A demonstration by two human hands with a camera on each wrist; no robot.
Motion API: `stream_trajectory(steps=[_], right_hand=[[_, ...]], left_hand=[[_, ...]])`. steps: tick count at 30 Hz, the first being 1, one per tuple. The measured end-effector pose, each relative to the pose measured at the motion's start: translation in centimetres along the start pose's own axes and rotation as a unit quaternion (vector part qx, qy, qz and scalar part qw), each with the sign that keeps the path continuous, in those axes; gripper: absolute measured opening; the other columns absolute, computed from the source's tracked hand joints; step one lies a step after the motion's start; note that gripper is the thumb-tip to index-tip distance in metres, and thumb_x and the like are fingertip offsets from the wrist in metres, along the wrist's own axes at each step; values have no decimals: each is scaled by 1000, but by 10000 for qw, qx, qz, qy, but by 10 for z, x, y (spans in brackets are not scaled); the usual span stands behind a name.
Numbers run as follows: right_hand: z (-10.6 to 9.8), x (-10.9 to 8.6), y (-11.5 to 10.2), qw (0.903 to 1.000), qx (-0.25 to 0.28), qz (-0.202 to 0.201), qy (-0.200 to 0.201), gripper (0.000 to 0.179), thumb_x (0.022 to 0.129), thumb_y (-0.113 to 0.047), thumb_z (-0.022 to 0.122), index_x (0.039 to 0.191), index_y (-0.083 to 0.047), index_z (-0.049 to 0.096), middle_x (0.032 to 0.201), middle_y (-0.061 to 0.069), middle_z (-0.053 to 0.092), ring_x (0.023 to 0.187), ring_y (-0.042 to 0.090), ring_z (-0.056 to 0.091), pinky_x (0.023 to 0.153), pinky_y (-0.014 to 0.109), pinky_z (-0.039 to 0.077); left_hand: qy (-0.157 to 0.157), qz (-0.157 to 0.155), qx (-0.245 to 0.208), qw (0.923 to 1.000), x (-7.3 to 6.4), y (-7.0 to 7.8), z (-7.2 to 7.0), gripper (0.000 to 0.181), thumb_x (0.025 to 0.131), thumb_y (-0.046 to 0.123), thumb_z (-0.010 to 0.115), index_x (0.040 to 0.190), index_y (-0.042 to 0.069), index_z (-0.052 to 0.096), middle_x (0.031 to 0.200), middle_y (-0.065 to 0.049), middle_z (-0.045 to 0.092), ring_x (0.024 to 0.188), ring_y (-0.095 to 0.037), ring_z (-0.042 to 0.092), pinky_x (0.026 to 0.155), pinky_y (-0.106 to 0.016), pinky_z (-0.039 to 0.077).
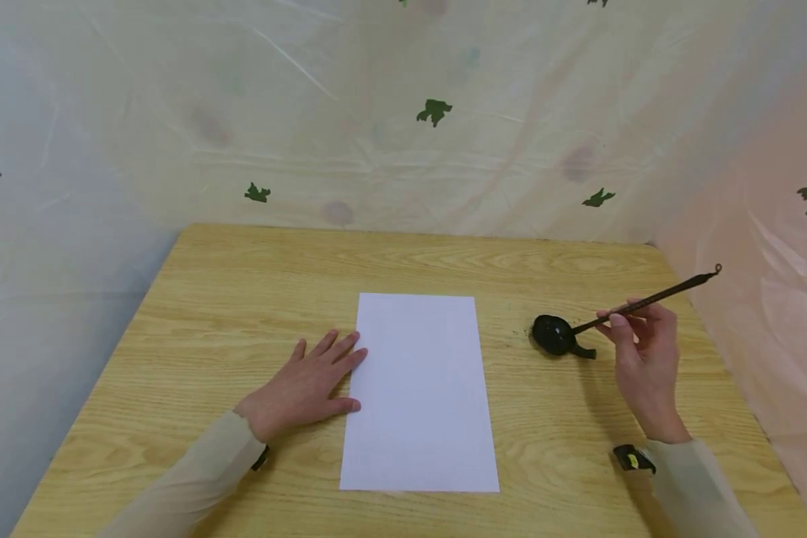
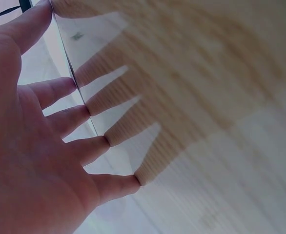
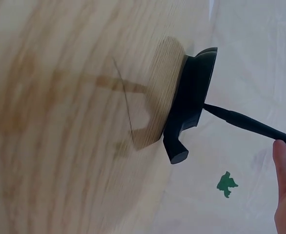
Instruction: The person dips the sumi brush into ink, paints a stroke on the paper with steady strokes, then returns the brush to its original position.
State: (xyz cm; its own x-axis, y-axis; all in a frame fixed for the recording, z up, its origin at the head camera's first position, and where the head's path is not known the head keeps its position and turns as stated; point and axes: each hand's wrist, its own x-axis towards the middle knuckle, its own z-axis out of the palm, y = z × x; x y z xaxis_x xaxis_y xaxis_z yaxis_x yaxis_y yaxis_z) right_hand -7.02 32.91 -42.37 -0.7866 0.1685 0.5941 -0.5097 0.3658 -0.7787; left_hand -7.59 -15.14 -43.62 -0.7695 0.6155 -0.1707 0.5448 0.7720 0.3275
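Observation:
A sheet of white paper [image 1: 420, 403] lies flat on the wooden table. My left hand [image 1: 305, 388] rests at its left edge, fingers spread, with some fingertips on the sheet. In the left wrist view those fingers [image 2: 60, 122] are straight, their tips down on the tabletop side. On the right, my right hand [image 1: 648, 366] pinches a dark ink brush [image 1: 672, 291] by its handle, a small loop at the upper end. The brush slants down to a black ink dish [image 1: 551, 335] with a short curved handle. In the right wrist view the brush tip meets the rim of the dish [image 3: 189, 92].
The wood-grain table [image 1: 242, 276] ends at a pale hanging sheet [image 1: 350, 112] behind it, printed with green leaf-like shapes. A pinkish sheet [image 1: 773, 284] hangs along the right side. Small dark specks show on the table beside the dish.

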Motion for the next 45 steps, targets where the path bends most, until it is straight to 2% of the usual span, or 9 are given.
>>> stream_trajectory(steps=[3,9,13,19,27,35,38,40,45], right_hand=[[1,0,1,9997,238,-22,-6,38,103,12,48,134,24,32,115,11,56,103,17,68,90,22,55],[1,-1,3,9997,-223,8,-32,36,103,12,49,135,20,35,117,6,54,102,14,68,90,21,55],[1,0,2,9996,-271,90,19,36,103,12,49,137,11,40,116,8,53,102,12,68,89,21,55],[-1,1,0,9977,-654,124,113,35,103,9,50,137,12,41,116,-4,53,101,12,67,88,19,55],[-3,0,0,9992,-273,51,296,35,103,8,53,132,19,38,111,0,56,99,13,68,86,20,56],[-2,1,-4,9990,-232,123,358,32,103,8,53,133,10,43,112,1,56,99,15,68,86,20,56],[-1,2,-6,9990,82,93,421,33,102,10,52,133,10,42,110,5,56,99,16,68,85,20,56],[-1,2,-8,9974,541,61,474,34,101,12,52,134,11,41,109,9,57,98,19,68,85,21,57],[3,3,-13,9836,1685,69,638,37,100,14,52,134,13,38,110,17,55,97,26,68,84,27,59]], left_hand=[[-14,5,13,10000,0,0,0,80,98,51,67,161,12,38,171,-9,24,157,-40,14,114,-76,19],[-40,13,38,10000,0,-1,1,80,98,51,67,162,13,37,171,-9,23,157,-40,14,114,-76,19],[-23,22,61,10000,0,-1,1,80,98,52,67,162,12,37,171,-9,23,157,-40,14,114,-76,20],[8,54,156,9999,-1,-1,1,80,98,53,66,162,12,38,171,-9,24,157,-40,15,114,-76,21],[10,60,210,9998,-2,0,-1,80,98,53,65,161,12,38,171,-10,24,157,-40,15,113,-76,21],[26,74,165,9998,-4,0,-1,80,99,53,65,161,11,38,171,-10,24,157,-40,15,113,-76,21],[10,58,136,9999,-4,0,-1,80,99,53,65,161,11,38,171,-10,23,157,-40,14,114,-76,20],[-6,43,107,9999,-4,0,-2,81,99,53,65,162,12,37,171,-10,23,157,-40,14,114,-76,20],[-10,-3,38,10000,-3,1,-2,81,98,53,65,162,13,37,171,-9,22,157,-40,13,114,-76,18]])
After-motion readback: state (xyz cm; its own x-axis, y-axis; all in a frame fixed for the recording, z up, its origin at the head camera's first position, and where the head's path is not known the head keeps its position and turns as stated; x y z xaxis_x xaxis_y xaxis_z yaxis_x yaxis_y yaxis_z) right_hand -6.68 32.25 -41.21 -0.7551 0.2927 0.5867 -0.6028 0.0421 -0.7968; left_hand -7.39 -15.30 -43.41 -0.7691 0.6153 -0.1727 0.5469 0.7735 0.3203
